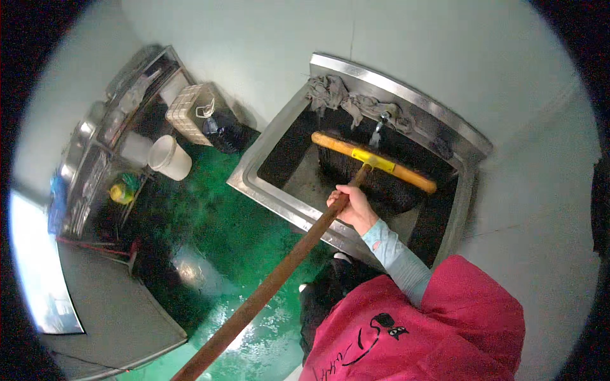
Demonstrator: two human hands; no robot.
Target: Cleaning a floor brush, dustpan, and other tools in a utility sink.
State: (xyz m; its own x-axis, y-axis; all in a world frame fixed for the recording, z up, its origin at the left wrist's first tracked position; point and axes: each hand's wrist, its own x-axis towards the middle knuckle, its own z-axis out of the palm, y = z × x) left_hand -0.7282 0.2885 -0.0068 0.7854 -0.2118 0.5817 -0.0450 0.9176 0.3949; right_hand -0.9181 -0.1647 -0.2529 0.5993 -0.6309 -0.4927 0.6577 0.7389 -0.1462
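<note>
A broom with a long brown handle slants across the view from the lower left to the sink. Its orange wooden head bar has a yellow middle and lies over the basin, with a dark, bristle-like mass beside and below it. My right hand is closed round the handle just below the head, over the sink's front rim. Water runs from the tap toward the bar. The metal sink surrounds the head. My left hand is not in view.
Grey rags hang along the sink's back edge. To the left are a white bucket, a pale crate, a dark container and a metal rack. The green floor looks wet.
</note>
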